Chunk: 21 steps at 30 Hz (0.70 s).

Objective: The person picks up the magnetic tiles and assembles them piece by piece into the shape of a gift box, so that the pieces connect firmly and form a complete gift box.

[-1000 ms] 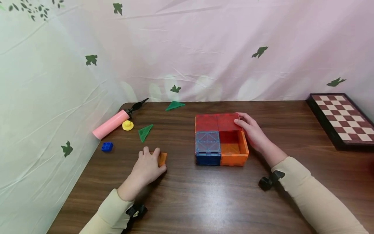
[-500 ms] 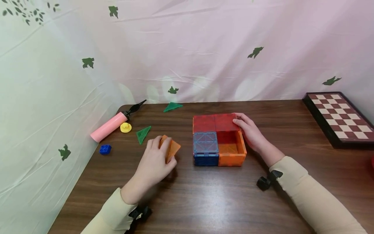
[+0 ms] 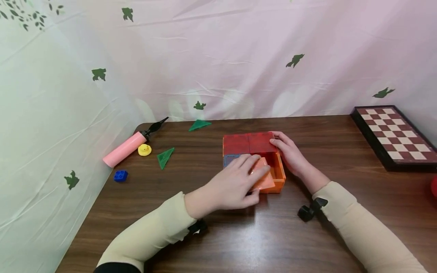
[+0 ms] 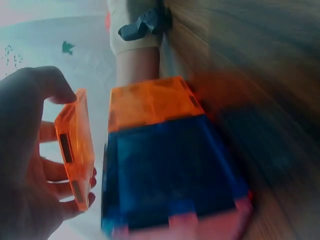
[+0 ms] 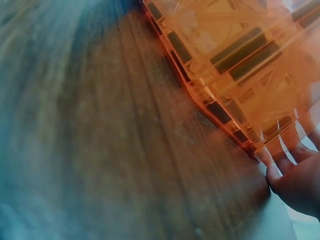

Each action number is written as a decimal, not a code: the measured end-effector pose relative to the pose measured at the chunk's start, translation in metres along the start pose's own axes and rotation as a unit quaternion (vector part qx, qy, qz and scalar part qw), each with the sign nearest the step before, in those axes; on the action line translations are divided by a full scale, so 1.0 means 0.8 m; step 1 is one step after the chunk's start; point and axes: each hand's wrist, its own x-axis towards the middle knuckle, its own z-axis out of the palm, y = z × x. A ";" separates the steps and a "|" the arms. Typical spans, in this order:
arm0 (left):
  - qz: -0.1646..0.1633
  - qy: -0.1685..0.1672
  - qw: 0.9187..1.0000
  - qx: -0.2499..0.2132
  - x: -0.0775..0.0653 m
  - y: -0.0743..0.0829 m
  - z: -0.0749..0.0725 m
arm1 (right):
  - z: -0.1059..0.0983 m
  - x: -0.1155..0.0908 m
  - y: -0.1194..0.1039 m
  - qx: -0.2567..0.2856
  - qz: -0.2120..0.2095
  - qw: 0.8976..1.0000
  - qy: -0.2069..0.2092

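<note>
Orange tile (image 3: 263, 175): pinched in left hand (image 3: 235, 185), over the tile box's (image 3: 278, 170) open cell.
Right hand (image 3: 290, 153): fingers flat, steadying box.
Advice: lower it level.

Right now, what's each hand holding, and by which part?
Left hand grips the orange square tile by its edges, over the open cell. Right hand holds nothing; its fingers rest on the tile box at its red top corner.

head cam looks down at table (image 3: 218, 235); wrist cams close; all share tile box (image 3: 259, 144).
</note>
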 end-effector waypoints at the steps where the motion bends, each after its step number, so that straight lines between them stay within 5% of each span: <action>1: 0.009 -0.005 1.000 -0.003 0.008 0.000 0.003 | 0.000 0.000 0.000 0.005 -0.002 1.000 -0.001; 9: 0.033 -0.042 0.998 -0.023 0.045 -0.010 0.021 | 0.002 0.004 0.001 0.021 -0.012 1.000 0.002; 21: 0.018 -0.090 0.994 -0.061 0.058 -0.024 0.030 | 0.000 0.004 0.002 0.014 -0.013 1.000 0.007</action>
